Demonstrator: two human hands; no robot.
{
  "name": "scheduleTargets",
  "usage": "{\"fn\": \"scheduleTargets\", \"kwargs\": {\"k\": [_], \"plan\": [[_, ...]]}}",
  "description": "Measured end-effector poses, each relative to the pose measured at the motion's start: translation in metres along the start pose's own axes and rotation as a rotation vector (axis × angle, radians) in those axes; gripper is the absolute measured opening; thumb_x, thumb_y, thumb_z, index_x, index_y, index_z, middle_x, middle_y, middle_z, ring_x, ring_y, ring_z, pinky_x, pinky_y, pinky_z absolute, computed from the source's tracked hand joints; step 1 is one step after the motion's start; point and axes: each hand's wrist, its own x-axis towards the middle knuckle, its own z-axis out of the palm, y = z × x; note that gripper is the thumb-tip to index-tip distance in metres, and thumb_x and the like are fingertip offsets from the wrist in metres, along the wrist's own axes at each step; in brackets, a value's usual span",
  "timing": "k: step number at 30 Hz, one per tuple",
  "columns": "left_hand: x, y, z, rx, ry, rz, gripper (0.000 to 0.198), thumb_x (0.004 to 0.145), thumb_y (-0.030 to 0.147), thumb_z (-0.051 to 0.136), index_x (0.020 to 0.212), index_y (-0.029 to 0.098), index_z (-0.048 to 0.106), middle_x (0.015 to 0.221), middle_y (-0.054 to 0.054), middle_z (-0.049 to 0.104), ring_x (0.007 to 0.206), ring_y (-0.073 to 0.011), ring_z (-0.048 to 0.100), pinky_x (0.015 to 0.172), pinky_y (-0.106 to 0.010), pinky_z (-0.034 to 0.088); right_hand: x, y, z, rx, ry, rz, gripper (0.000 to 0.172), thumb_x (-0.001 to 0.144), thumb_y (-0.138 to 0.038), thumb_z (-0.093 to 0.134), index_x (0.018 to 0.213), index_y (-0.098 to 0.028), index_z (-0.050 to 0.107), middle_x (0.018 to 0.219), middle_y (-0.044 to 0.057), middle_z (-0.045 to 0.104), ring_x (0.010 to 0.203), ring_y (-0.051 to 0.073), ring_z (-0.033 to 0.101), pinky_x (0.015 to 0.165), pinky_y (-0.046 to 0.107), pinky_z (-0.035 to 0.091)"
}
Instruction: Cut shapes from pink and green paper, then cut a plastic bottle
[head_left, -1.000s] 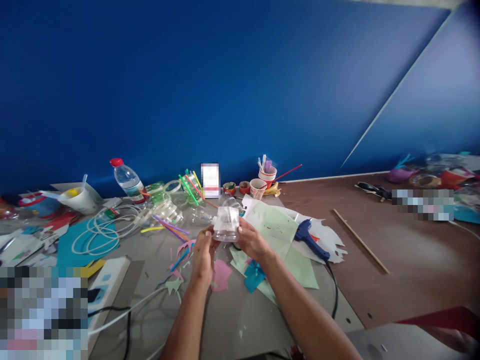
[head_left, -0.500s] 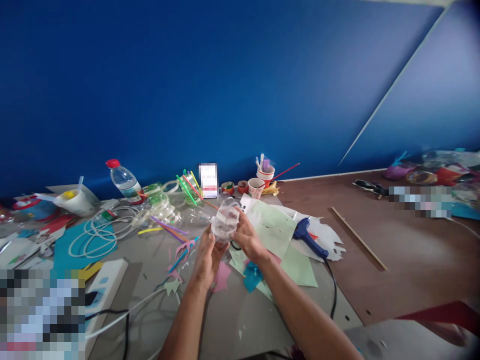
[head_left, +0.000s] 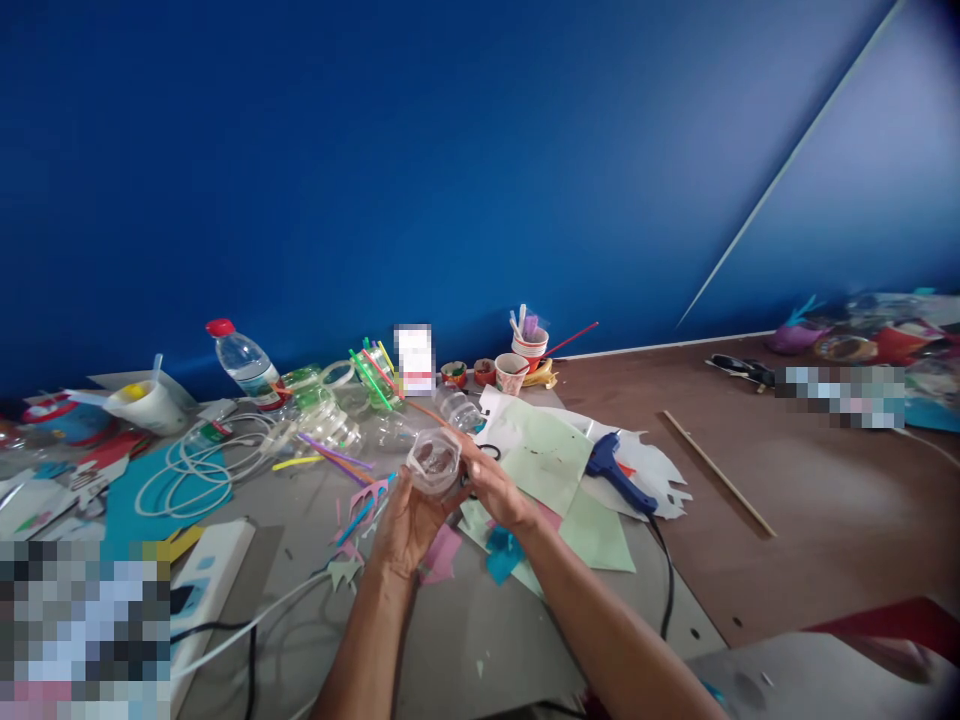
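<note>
Both hands are around a clear plastic cup-like piece [head_left: 435,462], which looks like a cut section of bottle, its open rim tilted up toward me. My left hand [head_left: 407,525] cups it from below and the left, with the thumb along its side. From the right, my right hand [head_left: 491,487] wraps its fingers against the wall. Just behind lies another clear bottle piece [head_left: 459,408]. Beneath and right of the hands are pale green paper sheets [head_left: 547,450], a pink paper scrap [head_left: 442,556] and a crumpled blue scrap [head_left: 504,555].
A blue glue gun [head_left: 622,475] rests on white paper at the right, its cord running forward. Farther right lies a wooden stick [head_left: 716,470]. Paper cups [head_left: 511,373], a water bottle [head_left: 251,365] and green bottle pieces stand along the wall. A coiled white cable [head_left: 187,470] and power strip [head_left: 217,570] occupy the left.
The clear plastic piece has come down and slightly left, and its open rim now faces me. Both hands have shifted a little with it, uncovering the bottle piece behind.
</note>
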Motion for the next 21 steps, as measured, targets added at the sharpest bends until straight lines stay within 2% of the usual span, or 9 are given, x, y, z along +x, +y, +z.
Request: {"fn": "scheduleTargets", "kwargs": {"k": [3, 7, 10, 14, 17, 21], "plan": [[0.000, 0.000, 0.000, -0.007, 0.019, -0.004, 0.058, 0.072, 0.053, 0.071, 0.119, 0.020, 0.062, 0.117, -0.012, 0.067, 0.109, -0.0320, 0.062, 0.089, -0.050, 0.051, 0.002, 0.004, 0.003, 0.063, 0.090, -0.005, 0.054, 0.075, -0.068, 0.059, 0.104, -0.024, 0.071, 0.114, 0.008, 0.067, 0.122, 0.027, 0.050, 0.102, 0.043, 0.040], [0.002, -0.002, 0.001, 0.094, 0.049, 0.114, 0.054, 0.068, 0.046, 0.077, 0.113, 0.019, 0.065, 0.115, -0.012, 0.068, 0.105, -0.0275, 0.064, 0.083, -0.039, 0.054, 0.005, 0.002, 0.002, 0.170, 0.225, 0.088, 0.048, 0.070, -0.054, 0.072, 0.105, -0.022, 0.070, 0.104, 0.007, 0.071, 0.106, 0.025, 0.061, 0.091, 0.038, 0.047], [0.003, -0.004, 0.001, 0.160, 0.094, 0.143, 0.050, 0.068, 0.049, 0.076, 0.106, 0.018, 0.068, 0.112, -0.011, 0.069, 0.098, -0.0248, 0.065, 0.075, -0.033, 0.054, 0.006, -0.001, 0.000, 0.227, 0.206, 0.159, 0.043, 0.070, -0.050, 0.074, 0.100, -0.019, 0.072, 0.094, 0.007, 0.073, 0.094, 0.023, 0.065, 0.082, 0.034, 0.051], [0.005, -0.006, -0.002, 0.183, 0.186, 0.123, 0.060, 0.065, 0.064, 0.071, 0.103, 0.018, 0.069, 0.105, -0.011, 0.071, 0.088, -0.0230, 0.066, 0.064, -0.028, 0.051, 0.008, -0.001, -0.002, 0.245, 0.204, 0.229, 0.037, 0.070, -0.048, 0.075, 0.088, -0.017, 0.073, 0.081, 0.006, 0.073, 0.080, 0.020, 0.067, 0.072, 0.030, 0.052], [0.007, -0.009, -0.002, 0.217, 0.229, 0.158, 0.067, 0.059, 0.069, 0.072, 0.102, 0.017, 0.069, 0.101, -0.012, 0.072, 0.087, -0.0244, 0.067, 0.063, -0.029, 0.050, 0.007, 0.000, -0.004, 0.264, 0.190, 0.219, 0.041, 0.069, -0.052, 0.075, 0.089, -0.017, 0.073, 0.081, 0.005, 0.073, 0.079, 0.020, 0.067, 0.071, 0.030, 0.052], [0.008, -0.011, 0.000, 0.261, 0.253, 0.179, 0.069, 0.059, 0.071, 0.069, 0.100, 0.016, 0.069, 0.097, -0.013, 0.072, 0.093, -0.0280, 0.067, 0.069, -0.033, 0.051, 0.005, -0.001, -0.001, 0.257, 0.128, 0.223, 0.036, 0.068, -0.045, 0.078, 0.091, -0.018, 0.072, 0.081, 0.005, 0.072, 0.084, 0.022, 0.067, 0.074, 0.033, 0.053]]}}
